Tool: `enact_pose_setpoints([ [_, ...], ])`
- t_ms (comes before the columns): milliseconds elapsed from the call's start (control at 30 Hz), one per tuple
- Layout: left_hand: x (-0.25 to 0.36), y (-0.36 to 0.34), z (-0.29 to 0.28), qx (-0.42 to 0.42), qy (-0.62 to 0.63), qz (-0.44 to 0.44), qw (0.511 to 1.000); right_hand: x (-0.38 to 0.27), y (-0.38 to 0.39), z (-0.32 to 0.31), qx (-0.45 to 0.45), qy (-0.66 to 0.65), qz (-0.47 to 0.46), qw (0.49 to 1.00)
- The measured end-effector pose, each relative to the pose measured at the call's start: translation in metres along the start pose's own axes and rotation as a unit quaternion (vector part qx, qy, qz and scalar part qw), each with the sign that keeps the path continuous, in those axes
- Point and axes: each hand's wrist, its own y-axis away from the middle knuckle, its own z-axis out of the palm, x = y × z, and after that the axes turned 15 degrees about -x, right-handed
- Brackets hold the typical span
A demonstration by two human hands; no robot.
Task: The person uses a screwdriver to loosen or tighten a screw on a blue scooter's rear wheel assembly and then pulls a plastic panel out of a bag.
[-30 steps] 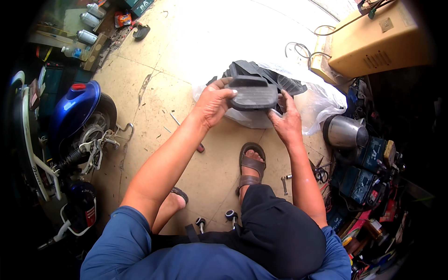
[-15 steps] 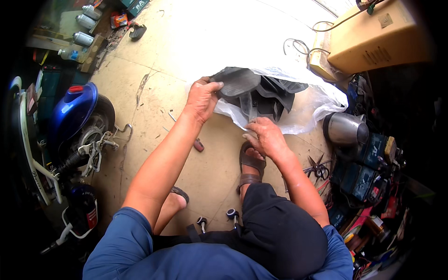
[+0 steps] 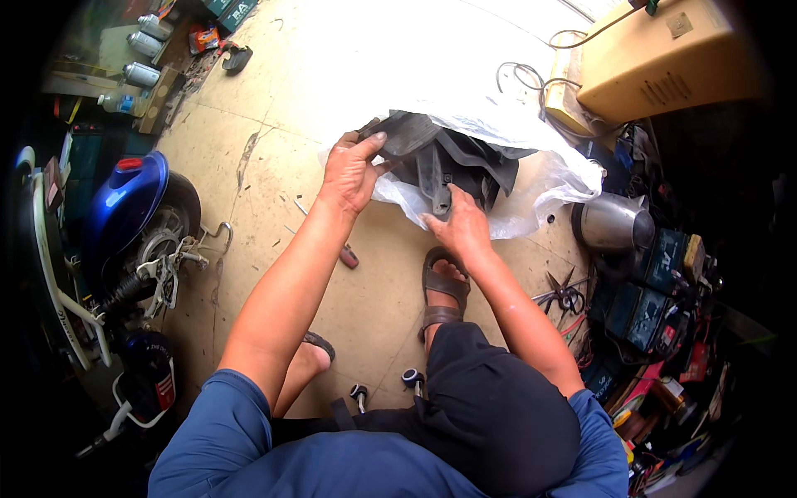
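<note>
Dark plastic parts (image 3: pixel 490 178) lie piled in a crumpled translucent plastic bag (image 3: pixel 548 195) on the floor in front of me. My left hand (image 3: pixel 349 170) grips a flat dark plastic piece (image 3: pixel 405 133) at the bag's left side, thumb on top. My right hand (image 3: pixel 457 224) is closed at the lower end of a narrower dark plastic piece (image 3: pixel 432 170) in the bag's opening, below and right of my left hand. A screwdriver with a red handle (image 3: pixel 347 257) lies on the floor below my left hand.
A blue scooter (image 3: pixel 124 207) stands at left, spray cans (image 3: pixel 141 73) behind it. A yellow machine (image 3: pixel 656 62) with cables is at upper right. A steel container (image 3: pixel 610 224), scissors (image 3: pixel 566 295) and dark boxes (image 3: pixel 652 307) crowd the right side. Two small wheels (image 3: pixel 413 378) are below me.
The flat piece that both hands held up is now down among the others in the bag. My left hand moved left; my right hand came down and left onto the narrower piece.
</note>
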Motion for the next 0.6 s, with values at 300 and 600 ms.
enact_pose_setpoints([
  [300, 0.006, 0.003, 0.004, -0.002, 0.009, 0.024, 1.000, 0.028, 0.011, -0.033, 0.138, -0.129, -0.063, 0.980],
  [600, 0.007, 0.007, 0.005, 0.008, 0.011, 0.033, 0.999, 0.061, 0.006, -0.062, -0.063, -0.551, -0.022, 0.832],
])
